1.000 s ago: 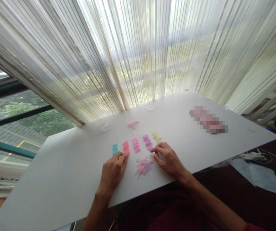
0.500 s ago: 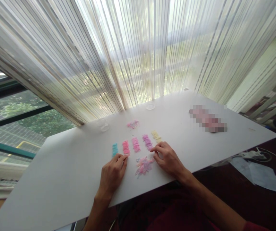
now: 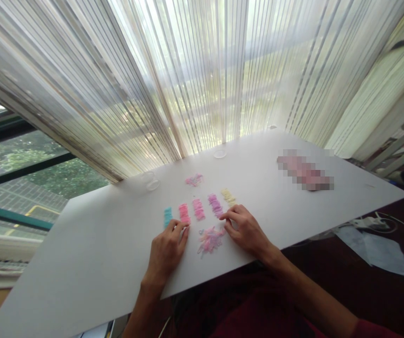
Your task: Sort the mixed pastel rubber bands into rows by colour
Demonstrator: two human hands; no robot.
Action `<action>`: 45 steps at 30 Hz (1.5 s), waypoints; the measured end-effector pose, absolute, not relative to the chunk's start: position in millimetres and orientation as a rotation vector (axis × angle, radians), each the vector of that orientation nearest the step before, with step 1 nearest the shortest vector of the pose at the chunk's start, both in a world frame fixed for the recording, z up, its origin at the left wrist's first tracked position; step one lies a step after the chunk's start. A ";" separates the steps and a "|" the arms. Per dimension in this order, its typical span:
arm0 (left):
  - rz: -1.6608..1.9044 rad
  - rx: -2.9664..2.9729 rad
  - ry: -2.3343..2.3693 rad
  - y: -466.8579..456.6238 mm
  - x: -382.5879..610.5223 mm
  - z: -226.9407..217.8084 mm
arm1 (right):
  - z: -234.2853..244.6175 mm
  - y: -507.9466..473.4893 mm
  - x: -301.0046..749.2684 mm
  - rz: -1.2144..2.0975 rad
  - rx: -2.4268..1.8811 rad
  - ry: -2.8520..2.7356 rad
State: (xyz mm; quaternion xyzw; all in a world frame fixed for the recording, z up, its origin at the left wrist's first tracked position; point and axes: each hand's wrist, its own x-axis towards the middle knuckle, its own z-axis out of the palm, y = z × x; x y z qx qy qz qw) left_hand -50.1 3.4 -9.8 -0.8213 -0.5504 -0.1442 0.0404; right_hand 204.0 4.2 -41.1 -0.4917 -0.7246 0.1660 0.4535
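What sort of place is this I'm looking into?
Probably a room in a home, though I can't be sure: a white table stands by a window with greenery outside, and a sheer striped curtain hangs behind it.

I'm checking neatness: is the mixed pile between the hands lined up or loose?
Loose: the mixed pile lies jumbled, colours mingled and outline ragged.

From close above the near edge of the worktop [image 3: 92, 253], the head camera faces forward and down.
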 end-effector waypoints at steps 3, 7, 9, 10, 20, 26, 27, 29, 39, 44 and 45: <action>-0.458 -2.627 -1.649 1.7 -45.8 -4.9 | -39.8 3.5 204.2 0.413 -1.201 -1.790; -0.483 -2.806 -1.574 -0.7 -34.7 2.2 | -35.9 1.0 204.2 0.430 -1.108 -1.882; -0.479 -2.843 -1.572 -2.0 -28.9 4.5 | -34.6 -0.1 204.1 0.429 -1.074 -1.963; -0.473 -2.851 -1.576 -2.6 -26.6 5.2 | -34.3 -0.4 204.1 0.423 -1.069 -1.993; -0.475 -2.865 -1.551 -1.6 -20.9 2.5 | -33.6 -0.1 204.4 0.392 -1.069 -2.058; -0.636 -2.847 -1.499 -3.2 -23.1 4.4 | -31.3 -1.6 203.1 0.403 -1.023 -2.017; -0.667 -2.852 -1.487 -3.5 -23.6 5.0 | -31.2 -1.7 203.1 0.407 -1.011 -2.020; -0.750 -2.869 -1.468 -4.1 -24.1 6.0 | -31.3 -1.6 203.3 0.420 -0.987 -2.018; -1.170 -2.956 -1.498 -5.5 -26.6 -1.5 | -31.1 -2.1 205.6 0.433 -0.893 -1.973; -1.214 -2.971 -1.516 -8.2 -26.2 -3.3 | -32.3 -2.3 205.0 0.445 -0.879 -1.947; -1.227 -2.975 -1.512 -9.0 -25.6 -3.4 | -32.4 -2.2 204.8 0.447 -0.874 -1.946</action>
